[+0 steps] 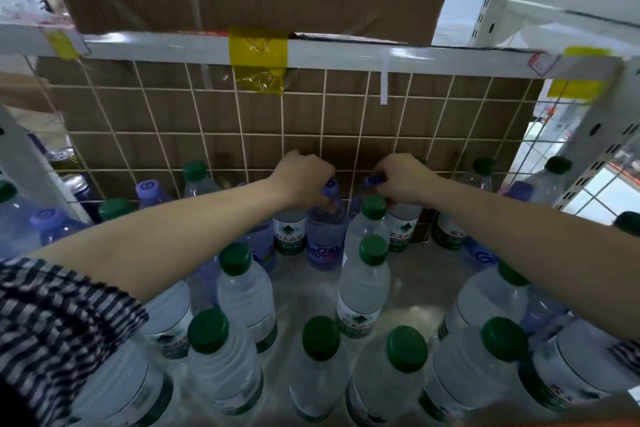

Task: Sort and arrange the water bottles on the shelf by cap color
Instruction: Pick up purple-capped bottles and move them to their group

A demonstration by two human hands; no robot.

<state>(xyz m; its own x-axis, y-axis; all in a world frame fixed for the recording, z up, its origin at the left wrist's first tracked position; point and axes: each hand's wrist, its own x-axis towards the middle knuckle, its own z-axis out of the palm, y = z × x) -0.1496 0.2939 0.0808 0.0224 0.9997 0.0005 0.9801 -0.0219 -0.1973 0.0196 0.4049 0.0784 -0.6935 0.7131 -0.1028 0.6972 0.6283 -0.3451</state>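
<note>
Many water bottles stand on the white shelf point(408, 308). Clear ones have green caps, tinted ones have purple caps. My left hand point(304, 180) grips the neck of a purple-capped bottle point(325, 236) at the back middle, its cap showing between my fingers. Just to its right, my right hand point(401, 178) grips the top of another purple-capped bottle point(372, 181), whose body is mostly hidden behind a green-capped bottle point(369, 229). Green-capped bottles point(320, 350) fill the front rows. More purple-capped bottles point(150, 191) stand at the back left.
A wire grid point(242, 121) backed by cardboard closes the rear of the shelf. A white shelf rail point(346, 55) with yellow tape point(258, 52) runs overhead. White uprights point(588, 135) stand at both sides. A bare patch of shelf floor lies right of centre.
</note>
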